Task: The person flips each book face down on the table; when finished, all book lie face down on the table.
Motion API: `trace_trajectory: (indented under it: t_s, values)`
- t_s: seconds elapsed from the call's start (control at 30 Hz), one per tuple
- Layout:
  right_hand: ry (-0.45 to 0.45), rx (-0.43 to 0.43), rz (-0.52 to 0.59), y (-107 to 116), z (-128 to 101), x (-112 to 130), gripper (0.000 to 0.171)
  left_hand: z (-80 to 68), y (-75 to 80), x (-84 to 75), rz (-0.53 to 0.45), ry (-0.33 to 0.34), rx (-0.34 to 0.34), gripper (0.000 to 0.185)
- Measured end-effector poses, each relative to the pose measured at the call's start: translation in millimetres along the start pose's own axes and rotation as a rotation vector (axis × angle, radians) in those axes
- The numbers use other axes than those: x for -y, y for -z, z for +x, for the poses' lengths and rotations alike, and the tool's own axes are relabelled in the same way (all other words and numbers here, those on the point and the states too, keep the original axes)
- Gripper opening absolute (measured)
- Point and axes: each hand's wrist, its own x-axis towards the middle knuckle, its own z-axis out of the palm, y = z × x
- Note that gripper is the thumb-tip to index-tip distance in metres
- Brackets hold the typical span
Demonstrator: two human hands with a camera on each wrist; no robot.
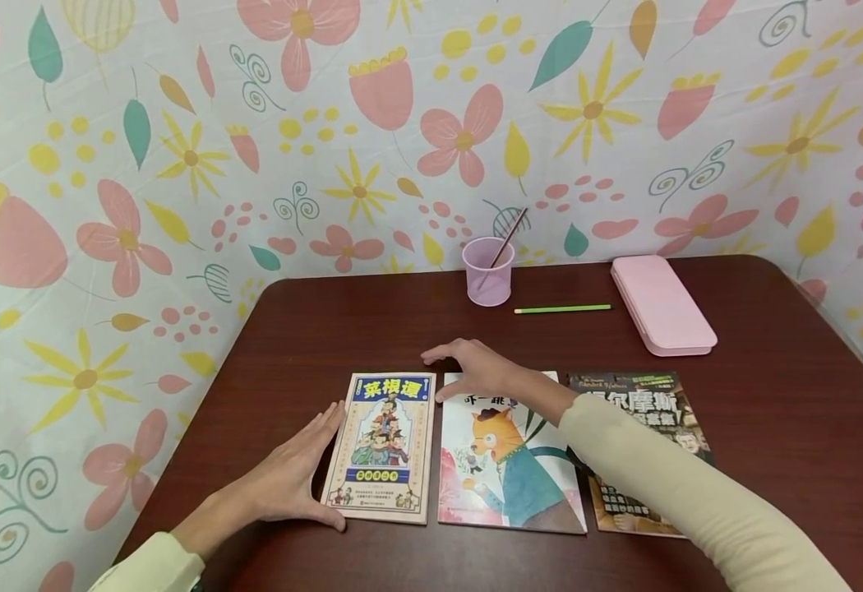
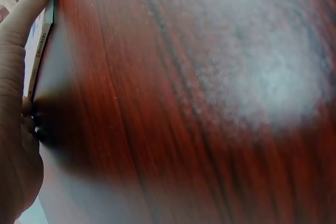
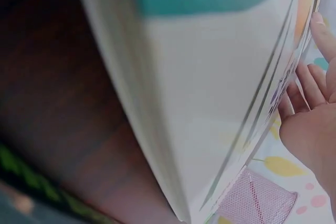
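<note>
My left hand [image 1: 283,477] lies along the left edge of a beige book [image 1: 390,444] with a blue title band. Its fingers touch that edge and the thumb reaches to the lower left corner; the left wrist view shows the hand [image 2: 16,103] beside the book's edge [image 2: 44,40]. Over the upper left of a white picture book [image 1: 505,485] with an orange cat, my right hand [image 1: 479,370] is spread, thumb and fingers apart, holding nothing. The right forearm partly covers a dark book [image 1: 642,485] to the right. All three books lie flat in a row.
At the back of the dark wooden table [image 1: 357,321] stands a purple mesh cup [image 1: 488,279] with a pencil [image 1: 511,237] in it. A green pencil [image 1: 562,309] lies beside it. Farther right is a pink case [image 1: 664,304]. A flowered cloth [image 1: 402,189] hangs behind.
</note>
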Motion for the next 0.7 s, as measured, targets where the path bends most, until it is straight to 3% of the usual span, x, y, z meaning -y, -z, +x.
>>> trace_trajectory:
  t_s: [0.4, 0.7]
  values:
    - [0.01, -0.064, 0.056, -4.4, -2.5, 6.6, 0.053, 1.1, -2.2, 1.0, -0.017, -0.013, -0.003, 0.155]
    - [-0.049, -0.088, 0.082, -8.2, -2.3, 8.7, 0.048, 2.3, -1.4, -1.8, -0.138, 0.002, -0.001, 0.154]
